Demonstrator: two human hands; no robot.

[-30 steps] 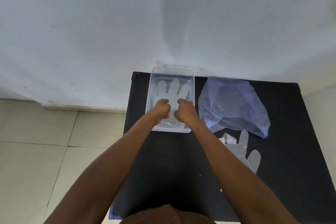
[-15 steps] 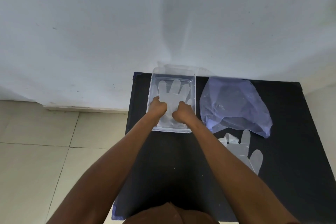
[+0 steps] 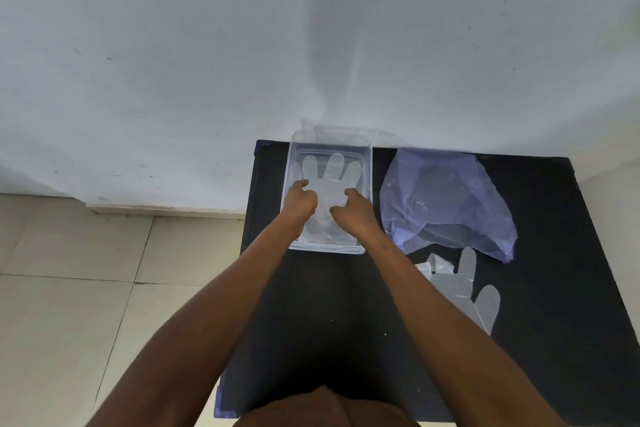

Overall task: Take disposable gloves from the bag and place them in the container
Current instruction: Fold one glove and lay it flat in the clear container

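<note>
Clear rectangular plastic container [image 3: 367,163] on the black counter [image 3: 554,288], holding one translucent disposable glove [image 3: 330,177] laid flat — left hand [image 3: 300,200] and right hand [image 3: 355,211] press on it, fingers curled, grip indeterminate. Crumpled bluish plastic bag [image 3: 446,204] beside; second clear glove [image 3: 464,284] lies on the counter.

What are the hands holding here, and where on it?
Both the left hand and right hand are on the glove in the container, at its palm edges; whether they pinch or press is unclear.
</note>
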